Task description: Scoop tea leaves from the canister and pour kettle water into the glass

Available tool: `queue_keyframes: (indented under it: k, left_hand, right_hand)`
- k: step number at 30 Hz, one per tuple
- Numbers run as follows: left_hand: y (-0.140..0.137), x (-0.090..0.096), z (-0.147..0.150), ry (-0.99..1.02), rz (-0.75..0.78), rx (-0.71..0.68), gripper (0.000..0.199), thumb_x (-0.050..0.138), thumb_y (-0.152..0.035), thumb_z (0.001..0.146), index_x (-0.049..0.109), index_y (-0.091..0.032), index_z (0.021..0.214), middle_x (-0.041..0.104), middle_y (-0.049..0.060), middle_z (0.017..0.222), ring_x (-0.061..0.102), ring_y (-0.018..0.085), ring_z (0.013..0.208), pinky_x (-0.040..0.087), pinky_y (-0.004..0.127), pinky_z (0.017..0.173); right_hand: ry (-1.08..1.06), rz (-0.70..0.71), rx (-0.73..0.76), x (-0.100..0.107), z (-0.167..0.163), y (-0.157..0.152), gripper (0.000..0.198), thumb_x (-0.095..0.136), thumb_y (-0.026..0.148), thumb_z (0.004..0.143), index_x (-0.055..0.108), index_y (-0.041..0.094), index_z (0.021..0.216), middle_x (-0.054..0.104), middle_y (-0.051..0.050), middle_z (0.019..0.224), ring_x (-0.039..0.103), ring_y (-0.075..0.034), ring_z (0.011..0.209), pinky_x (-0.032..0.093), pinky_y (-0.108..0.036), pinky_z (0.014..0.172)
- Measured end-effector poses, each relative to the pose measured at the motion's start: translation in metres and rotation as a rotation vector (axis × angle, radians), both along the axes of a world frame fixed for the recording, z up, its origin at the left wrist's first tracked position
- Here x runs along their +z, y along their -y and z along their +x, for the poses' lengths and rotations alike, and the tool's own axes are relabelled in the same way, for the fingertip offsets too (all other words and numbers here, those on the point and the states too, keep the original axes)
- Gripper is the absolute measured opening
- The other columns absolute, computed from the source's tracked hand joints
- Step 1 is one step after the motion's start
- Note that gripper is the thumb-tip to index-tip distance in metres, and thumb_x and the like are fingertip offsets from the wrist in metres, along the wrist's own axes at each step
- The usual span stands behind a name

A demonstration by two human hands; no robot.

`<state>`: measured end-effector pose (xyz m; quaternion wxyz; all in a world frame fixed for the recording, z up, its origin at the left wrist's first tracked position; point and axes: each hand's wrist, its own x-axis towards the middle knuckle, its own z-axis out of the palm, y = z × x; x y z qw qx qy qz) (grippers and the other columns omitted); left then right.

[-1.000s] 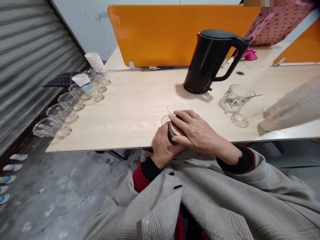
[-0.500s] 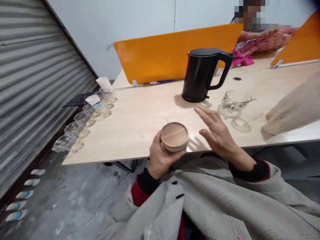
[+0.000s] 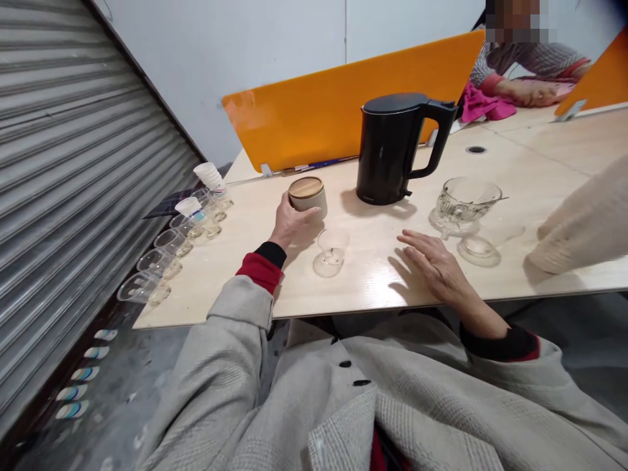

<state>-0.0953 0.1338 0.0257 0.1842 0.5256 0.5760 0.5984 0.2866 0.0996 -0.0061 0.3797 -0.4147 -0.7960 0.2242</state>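
Observation:
My left hand (image 3: 291, 222) is wrapped round a pale canister (image 3: 313, 203) with a flat wooden lid (image 3: 307, 188), close to the tabletop left of the kettle. Just nearer to me stands a clear cup (image 3: 332, 252) with a few dark bits in its bottom. My right hand (image 3: 434, 265) hovers low over the table with its fingers stretched out and holds nothing. Beyond it are a glass bowl (image 3: 466, 201) with dark leaf-like pieces and a thin handle or stick, and a clear round lid-like piece (image 3: 479, 250).
A black electric kettle (image 3: 390, 150) stands before an orange divider (image 3: 304, 124). Clear cups (image 3: 156, 263) line the left table edge, some with white paper cups (image 3: 209, 175) in them. A stack of clear cups (image 3: 583, 222) lies at right. Across the table, a person's hands (image 3: 532, 91) rest on pink cloth.
My left hand has carried the canister forward and left, away from my body, baring the clear cup. My right hand has dropped slightly. The other person's hands have lowered with the pink cloth.

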Motion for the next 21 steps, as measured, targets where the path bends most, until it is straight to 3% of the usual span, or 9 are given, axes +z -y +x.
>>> queue_keyframes:
  k: [4,9,14,18,21]
  left_hand:
    - [-0.036,-0.021,0.002,0.07,-0.084,-0.069,0.091,0.1,-0.036,0.057,0.06,-0.017,0.137,0.072,0.019,0.147,0.066,0.034,0.138,0.052,0.049,0.12]
    - [-0.046,-0.033,0.0,0.091,-0.103,-0.151,0.099,0.1,-0.034,0.058,0.056,-0.013,0.144,0.067,0.022,0.154,0.061,0.036,0.144,0.047,0.05,0.124]
    - [-0.038,-0.026,0.003,0.12,-0.104,-0.283,0.107,0.095,-0.035,0.061,0.049,-0.01,0.155,0.059,0.025,0.163,0.055,0.035,0.152,0.043,0.048,0.129]
    - [-0.027,-0.014,0.0,0.153,-0.155,-0.401,0.112,0.092,-0.034,0.061,0.046,-0.011,0.16,0.057,0.022,0.166,0.054,0.036,0.155,0.04,0.049,0.132]
    - [-0.015,-0.008,-0.009,0.137,-0.222,-0.365,0.111,0.089,-0.034,0.062,0.045,-0.011,0.162,0.045,0.023,0.175,0.042,0.04,0.163,0.034,0.054,0.135]
  right_hand:
    - [0.013,0.0,0.005,0.002,0.007,-0.007,0.056,0.048,0.066,0.108,0.08,0.027,0.133,0.072,-0.014,0.149,0.061,-0.038,0.146,0.046,-0.066,0.125]
    - [0.007,0.008,-0.028,0.012,0.015,-0.018,0.054,0.051,0.067,0.107,0.08,0.03,0.131,0.073,-0.011,0.148,0.063,-0.038,0.145,0.045,-0.07,0.125]
    - [0.026,-0.044,0.048,0.03,-0.002,-0.024,0.048,0.053,0.062,0.108,0.079,0.032,0.135,0.074,-0.01,0.148,0.065,-0.039,0.143,0.048,-0.071,0.122]
    - [0.071,-0.196,0.167,0.036,-0.035,-0.02,0.056,0.058,0.06,0.106,0.07,0.028,0.15,0.068,-0.013,0.156,0.064,-0.038,0.144,0.053,-0.066,0.12]
    - [0.109,-0.293,0.308,0.034,-0.06,-0.018,0.065,0.064,0.061,0.103,0.064,0.027,0.158,0.06,-0.015,0.164,0.061,-0.038,0.148,0.055,-0.064,0.118]
